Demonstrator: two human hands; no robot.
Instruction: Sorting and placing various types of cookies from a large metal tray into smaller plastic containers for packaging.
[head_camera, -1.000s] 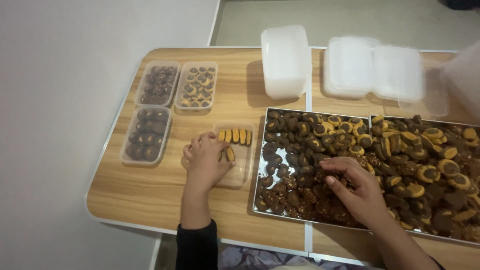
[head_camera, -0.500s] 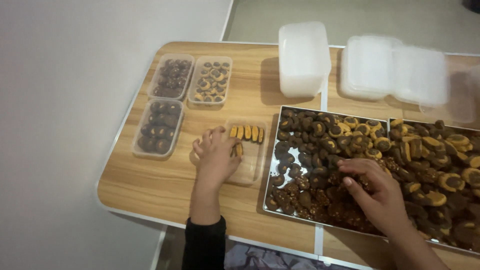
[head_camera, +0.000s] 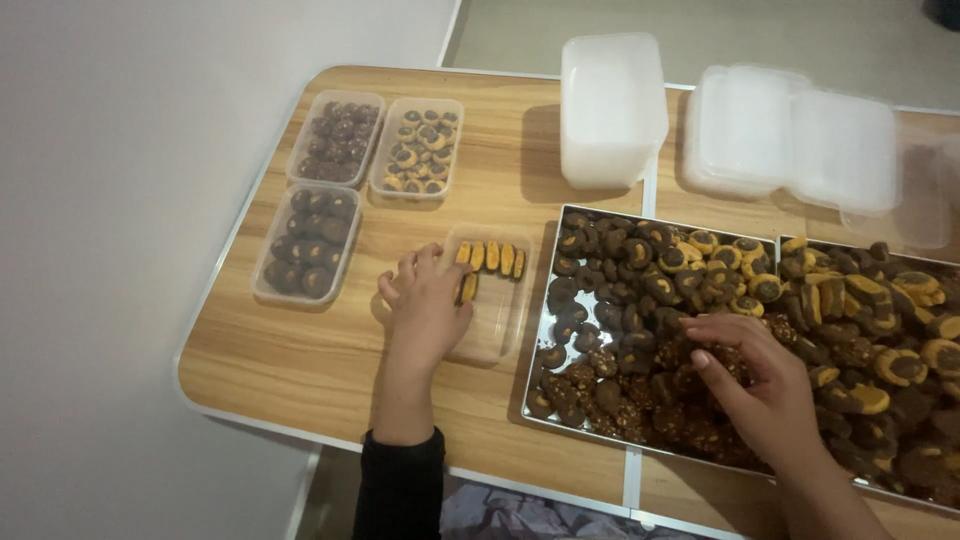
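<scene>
My left hand (head_camera: 425, 305) rests in a clear plastic container (head_camera: 497, 320) on the wooden table, its fingers on a yellow-and-brown cookie (head_camera: 467, 288). A short row of the same cookies (head_camera: 492, 257) stands on edge along the container's far end. My right hand (head_camera: 762, 380) reaches into a metal baking tray (head_camera: 543, 330) full of dark and yellow-and-brown cookies, fingers curled among them; whether it holds one is hidden.
Three filled clear containers (head_camera: 335, 140) (head_camera: 418, 147) (head_camera: 306, 242) sit at the table's left. A stack of empty containers (head_camera: 610, 110) and lids (head_camera: 795, 145) stands at the back. A second cookie tray (head_camera: 880, 320) lies to the right. The table edge (head_camera: 300, 425) is near me.
The view has drifted slightly. My left hand stays at the container with a cookie; my right hand has shifted a little within the tray of cookies.
</scene>
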